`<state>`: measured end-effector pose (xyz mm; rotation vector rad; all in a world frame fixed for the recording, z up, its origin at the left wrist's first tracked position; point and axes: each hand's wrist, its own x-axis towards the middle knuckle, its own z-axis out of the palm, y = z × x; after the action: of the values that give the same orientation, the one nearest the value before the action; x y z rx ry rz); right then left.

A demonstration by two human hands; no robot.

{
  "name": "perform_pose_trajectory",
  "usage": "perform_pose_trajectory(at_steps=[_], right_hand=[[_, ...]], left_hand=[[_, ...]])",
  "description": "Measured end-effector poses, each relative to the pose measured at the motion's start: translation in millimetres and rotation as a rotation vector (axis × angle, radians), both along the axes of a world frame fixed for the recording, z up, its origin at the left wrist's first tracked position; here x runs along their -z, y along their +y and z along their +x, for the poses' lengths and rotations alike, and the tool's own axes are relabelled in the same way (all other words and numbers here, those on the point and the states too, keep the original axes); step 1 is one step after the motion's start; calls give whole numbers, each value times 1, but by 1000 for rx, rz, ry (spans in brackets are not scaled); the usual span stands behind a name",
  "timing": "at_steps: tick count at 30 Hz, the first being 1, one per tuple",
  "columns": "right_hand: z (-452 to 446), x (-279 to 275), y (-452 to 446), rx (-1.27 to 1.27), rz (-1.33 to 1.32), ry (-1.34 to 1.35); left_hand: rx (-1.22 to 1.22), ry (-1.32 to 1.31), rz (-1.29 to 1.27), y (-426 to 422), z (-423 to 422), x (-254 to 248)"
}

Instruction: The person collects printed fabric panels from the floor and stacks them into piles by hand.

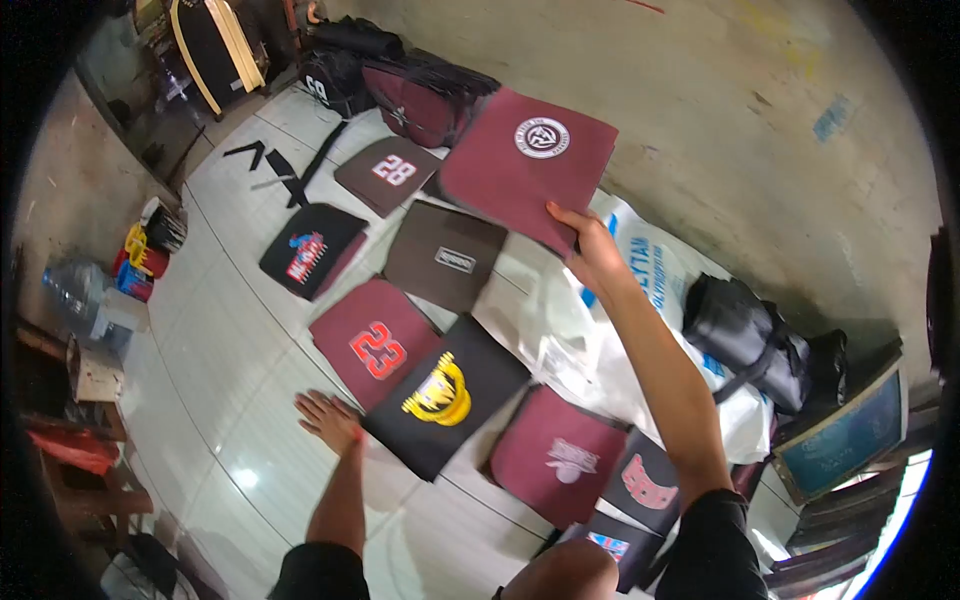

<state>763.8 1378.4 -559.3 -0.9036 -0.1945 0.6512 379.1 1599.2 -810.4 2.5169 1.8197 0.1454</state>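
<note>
My right hand (592,248) pinches the lower edge of a maroon printed panel (500,180) with a round white emblem, lifted at the back. My left hand (328,420) rests flat on the tiles with fingers spread. Beside it lie a maroon panel (345,315) with a red 23 and a black panel (480,350) with a yellow figure. Farther back are a brown panel (425,235) with a small white label, a brown panel (365,165) marked 28, and a black panel (335,225) with red and blue print.
Close to me lie a maroon panel (530,430) and darker printed panels (625,495). A white plastic sack (650,245) and a rolled black bundle (745,330) sit along the wall. Bags (415,105) stand at the back; a clear water bottle (85,295) is at left.
</note>
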Motion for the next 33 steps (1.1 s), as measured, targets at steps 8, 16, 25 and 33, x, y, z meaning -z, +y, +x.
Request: perform_pose_trajectory(at_steps=[8,16,25,33], right_hand=[[-178,-83,-283,-186,-445,-38],[-388,-93,-542,-60,-705,129],[-693,71,-657,664,-1141,51],[-746,114,-626,1174,-968,-33]], left_hand=[[332,-1256,-298,92,-62,110],[639,-1158,-2378,-478,-23,-182],[1427,-267,-1956,-678,-118,-154],[2074,-514,-1675,-716,-159,-131]])
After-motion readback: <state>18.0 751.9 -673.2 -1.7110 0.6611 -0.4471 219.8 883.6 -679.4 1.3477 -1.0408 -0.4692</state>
